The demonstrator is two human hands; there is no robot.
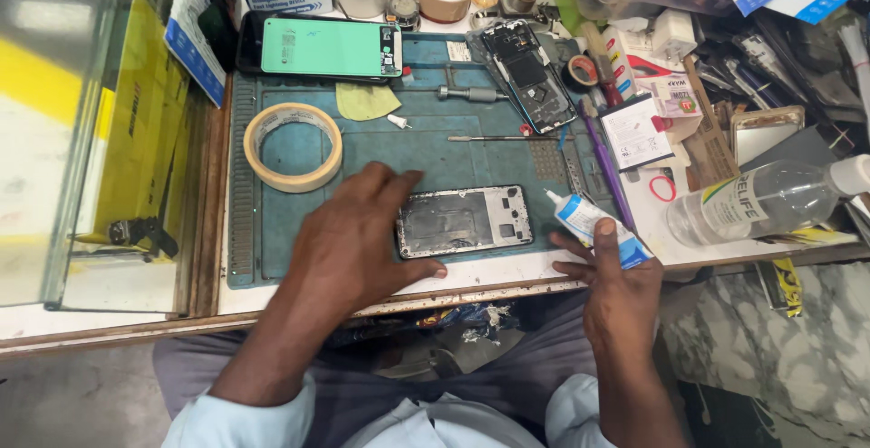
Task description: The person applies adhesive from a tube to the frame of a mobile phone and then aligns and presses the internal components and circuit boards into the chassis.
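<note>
Phone frame lies flat on the blue-green work mat, near the front edge of the bench, long axis running left to right, its cut-out end toward the right. Left hand rests palm down just left of it, fingers spread and flat, thumb along the frame's lower left corner, fingertips at its left edge; touching, not gripping. Left end of the frame partly hidden under that hand. Right hand sits at the bench edge, right of the frame and apart from it, fingers loosely curled round a small glue tube. Tube tilted, white nozzle pointing up-left toward the frame's right end, nozzle tip close to it but not touching. Lower end of the tube covered by the fingers. Inside of the frame hard to make out, glare and grime. Masking tape roll lies on the mat to the left; clear plastic bottle on its side to the right.
</note>
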